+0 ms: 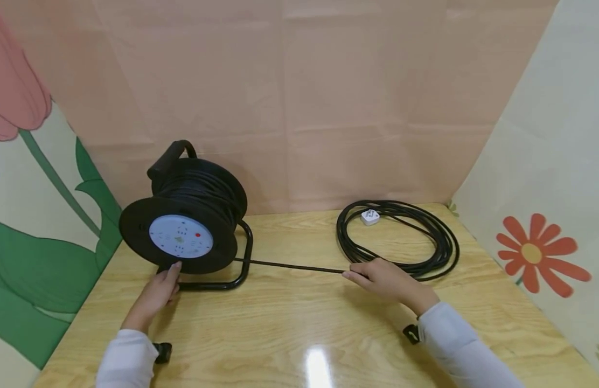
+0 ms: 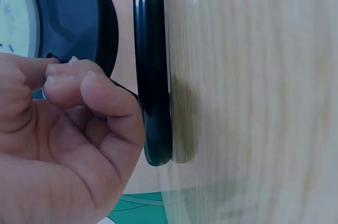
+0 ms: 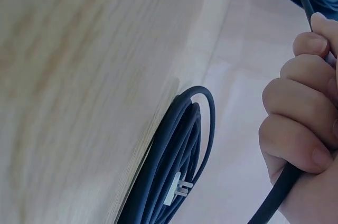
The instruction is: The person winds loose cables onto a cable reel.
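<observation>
A black cable reel [image 1: 197,186] with a pale blue socket plate [image 1: 181,237] stands on its tubular frame [image 1: 248,253] at the left of the table. My left hand [image 1: 159,293] is at the lower edge of its front flange, thumb on the face and fingers curled; in the left wrist view the left hand [image 2: 68,129] partly hides what it grips there. From the reel a black cable [image 1: 290,265] runs taut to my right hand [image 1: 387,280]. In the right wrist view the right hand [image 3: 306,97] has its fingers wrapped round the cable.
A loose coil of black cable [image 1: 447,242] lies at the back right of the wooden table [image 1: 280,334], a white plug [image 1: 370,217] within its loop. A pink-beige sheet [image 1: 328,108] covers the back; flower-patterned walls [image 1: 547,161] flank both sides.
</observation>
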Demonstrator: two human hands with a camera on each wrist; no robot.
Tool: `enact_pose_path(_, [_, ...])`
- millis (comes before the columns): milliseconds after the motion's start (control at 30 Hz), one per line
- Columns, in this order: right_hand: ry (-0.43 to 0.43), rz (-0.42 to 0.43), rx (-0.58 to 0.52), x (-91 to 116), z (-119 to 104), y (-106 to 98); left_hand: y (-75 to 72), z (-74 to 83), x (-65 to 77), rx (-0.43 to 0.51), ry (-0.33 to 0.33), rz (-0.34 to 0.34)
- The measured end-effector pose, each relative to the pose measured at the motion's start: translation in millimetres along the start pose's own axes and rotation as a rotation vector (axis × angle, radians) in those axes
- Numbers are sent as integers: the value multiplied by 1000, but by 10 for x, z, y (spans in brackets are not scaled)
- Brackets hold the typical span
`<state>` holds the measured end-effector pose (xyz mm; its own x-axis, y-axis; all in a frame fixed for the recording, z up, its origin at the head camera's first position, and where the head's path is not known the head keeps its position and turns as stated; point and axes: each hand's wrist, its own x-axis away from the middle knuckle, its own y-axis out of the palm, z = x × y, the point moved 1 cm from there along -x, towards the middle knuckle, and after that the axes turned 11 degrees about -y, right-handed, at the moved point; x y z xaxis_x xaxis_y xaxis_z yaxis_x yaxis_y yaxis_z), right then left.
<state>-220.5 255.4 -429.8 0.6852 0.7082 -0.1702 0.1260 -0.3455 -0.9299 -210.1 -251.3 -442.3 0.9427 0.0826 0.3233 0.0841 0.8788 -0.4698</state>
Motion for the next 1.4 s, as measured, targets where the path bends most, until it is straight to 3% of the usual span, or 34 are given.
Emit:
enact_pose_path(100, [-18,2,-50,42,-13,-17,12,13,-5,-11,8,24])
enact_pose_path(233, [-19,11,-60,102,-5,-31,37,12,-8,1,-19,-6])
enact_pose_path(367, [8,11,-8,135,18,-54,42,1,3,22,-33,-47])
enact_pose_path(800, [18,27,45,15,-66,-242,-75,-51,29,130,-67,-73])
enact_pose_path(1167, [-15,43,72,-22,-75,-243,-184,-121,14,342,-142,-34])
enact_pose_path(1400, [122,107,230,-5,73,-273,-263,-107,48,527,-132,-50])
